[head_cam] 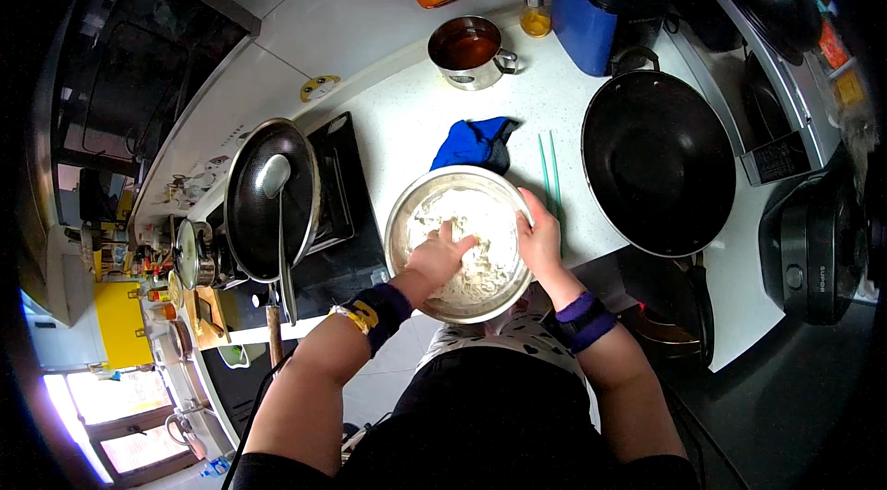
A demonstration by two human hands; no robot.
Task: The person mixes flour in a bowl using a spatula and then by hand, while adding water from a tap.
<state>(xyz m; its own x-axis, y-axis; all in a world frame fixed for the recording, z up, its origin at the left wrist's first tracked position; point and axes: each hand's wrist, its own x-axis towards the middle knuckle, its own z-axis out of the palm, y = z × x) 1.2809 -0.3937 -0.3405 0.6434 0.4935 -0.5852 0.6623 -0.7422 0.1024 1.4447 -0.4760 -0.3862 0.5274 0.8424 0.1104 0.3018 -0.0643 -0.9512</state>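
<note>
A stainless steel bowl (393, 240) holds white flour (478, 213) with shaggy, clumped bits of dough (478, 275). My left hand (438, 258) reaches into it, fingers spread and their tips down in the flour mix. On the bowl's right side, my right hand (540, 234) grips the rim, thumb inside. A crumpled blue cloth (471, 143) lies just behind the bowl. Two green chopsticks (549, 171) rest on the white counter (388, 116), close to my right hand.
A large black wok (658, 164) stands to the right, near a black appliance (807, 254). Behind are a steel cup of brown liquid (468, 50), a glass jar (535, 12) and a blue blender (589, 19). At left, a frying pan (256, 240) carries a metal ladle (283, 247).
</note>
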